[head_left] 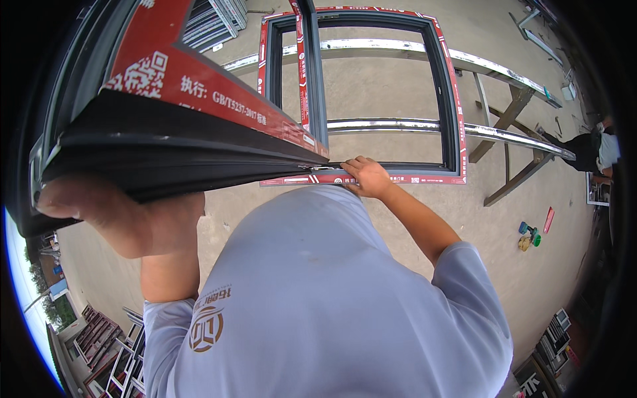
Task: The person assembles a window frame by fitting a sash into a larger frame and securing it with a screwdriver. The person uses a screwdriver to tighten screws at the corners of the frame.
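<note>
A window sash (179,140) with dark profiles and printed red protective film stands tilted up at the left, close to me. My left hand (129,215) holds its near lower edge; some fingers are hidden behind the profile. Beyond lies a rectangular window frame (436,73), dark grey with red film along its borders. My right hand (367,177) grips the frame's near rail, fingers bent over it. Just left of those fingers, a small metal hinge piece (322,167) shows where the sash's lower corner meets the frame.
Two long metal rails (488,64) on a trestle (509,116) carry the frame. On the floor at right lie a power drill (531,233) and a red strip-like object (549,220). Another person (594,151) is at the far right. Stacked profiles (212,26) stand behind the sash.
</note>
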Demonstrator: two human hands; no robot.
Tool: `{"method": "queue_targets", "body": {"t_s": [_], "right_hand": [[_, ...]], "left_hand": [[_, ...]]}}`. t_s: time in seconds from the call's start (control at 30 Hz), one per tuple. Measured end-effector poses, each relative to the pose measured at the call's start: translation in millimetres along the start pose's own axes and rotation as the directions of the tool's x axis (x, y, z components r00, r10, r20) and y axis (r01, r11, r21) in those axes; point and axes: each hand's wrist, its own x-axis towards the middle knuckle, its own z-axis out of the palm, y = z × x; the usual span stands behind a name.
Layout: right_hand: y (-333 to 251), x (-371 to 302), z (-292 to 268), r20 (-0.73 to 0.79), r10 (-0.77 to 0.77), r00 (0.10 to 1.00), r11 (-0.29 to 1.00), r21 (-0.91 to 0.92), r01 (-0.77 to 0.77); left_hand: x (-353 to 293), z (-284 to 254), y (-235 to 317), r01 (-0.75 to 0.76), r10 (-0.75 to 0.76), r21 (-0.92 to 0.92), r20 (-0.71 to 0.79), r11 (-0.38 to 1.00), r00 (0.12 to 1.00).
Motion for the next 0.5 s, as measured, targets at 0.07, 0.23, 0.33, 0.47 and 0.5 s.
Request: {"method": "queue_targets", "body": {"t_s": [0.07,0.23,0.33,0.47,0.5], "right_hand": [[-1.8,1.1,-2.6,0.038,0.02,0.999,1.0,-0.008,-0.02],[-8.8,7.4,-5.3,0.066,0.067,0.996,0.997,0.018,-0.068],[-12.9,14.8,0.6,0.038,0.028,0.999,0.998,0.05,-0.03],[-14.4,22.1,12.1,0.011,-0.003,1.0,0.998,0.06,0.002],[-14.5,23.6,14.6,0.006,-0.005,1.0,0.998,0.063,0.004]], "left_hand": [[6.0,-9.4,0.5,-0.02,0.02,-0.002,0.086,1.0,0.996],[15.6,-45.9,0.7,-0.136,0.12,0.113,0.136,0.984,0.983],[15.5,-61.6,-0.2,-0.119,0.113,0.056,0.102,0.991,0.988],[16.1,-64.5,-4.8,-0.126,0.12,0.042,0.12,0.991,0.985],[18.2,-63.4,-7.0,-0.139,0.131,0.043,0.149,0.989,0.98]]}}
